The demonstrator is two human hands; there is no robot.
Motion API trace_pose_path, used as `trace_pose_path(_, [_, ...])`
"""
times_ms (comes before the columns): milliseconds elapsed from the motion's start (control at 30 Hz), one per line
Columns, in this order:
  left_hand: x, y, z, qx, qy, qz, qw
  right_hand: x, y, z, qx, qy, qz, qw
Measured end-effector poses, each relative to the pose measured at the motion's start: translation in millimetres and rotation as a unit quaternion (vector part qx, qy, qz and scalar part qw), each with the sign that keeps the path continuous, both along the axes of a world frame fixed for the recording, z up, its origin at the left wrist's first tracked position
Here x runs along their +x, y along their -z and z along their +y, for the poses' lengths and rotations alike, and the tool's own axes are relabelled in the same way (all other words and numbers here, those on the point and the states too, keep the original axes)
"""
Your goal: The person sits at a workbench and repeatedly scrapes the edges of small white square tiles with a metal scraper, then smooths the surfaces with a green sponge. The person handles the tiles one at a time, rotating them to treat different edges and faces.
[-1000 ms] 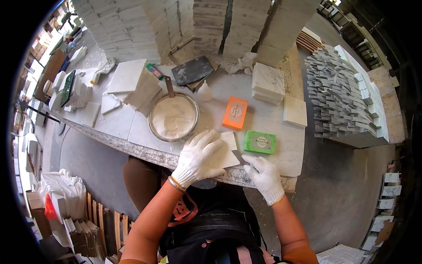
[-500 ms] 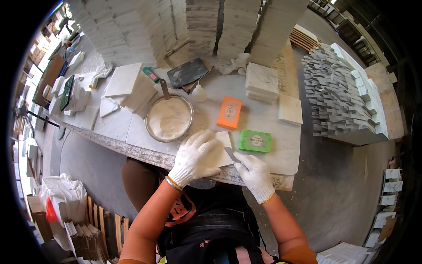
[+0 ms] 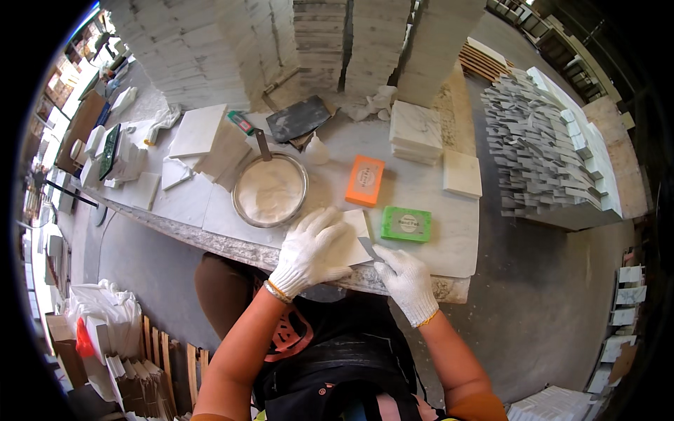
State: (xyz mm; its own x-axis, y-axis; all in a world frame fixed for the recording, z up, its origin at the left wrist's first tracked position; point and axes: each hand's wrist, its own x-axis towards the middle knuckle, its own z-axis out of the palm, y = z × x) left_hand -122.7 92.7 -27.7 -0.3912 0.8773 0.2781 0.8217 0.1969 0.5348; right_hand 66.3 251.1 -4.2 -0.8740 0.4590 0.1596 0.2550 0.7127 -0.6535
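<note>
From the head camera, I see my left hand, in a white knit glove, spread flat and wide on a small pale stone tile that lies at the near edge of the marble worktable. My right hand, also gloved, is closed on a thin grey scraper blade whose tip touches the tile's right edge. I judge the tile stiff, fairly heavy for its size, brittle at the corners and dusty-slick; it is best gripped by opposite edges. Just beyond stand a round metal pan of white paste, an orange block and a green block. A stack of square tiles sits farther back.
</note>
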Motion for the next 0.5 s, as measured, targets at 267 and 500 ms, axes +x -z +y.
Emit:
trace_pose_path(267, [-0.9, -0.9, -0.7, 0.010, 0.007, -0.004, 1.000, -14.7, -6.0, -21.0, -0.023, -0.026, 0.022, 0.999])
trace_pose_path(500, [-1.2, 2.4, -2.2, 0.021, 0.004, -0.006, 1.000, -4.3, -7.2, 22.1, 0.009, -0.020, -0.014, 1.000])
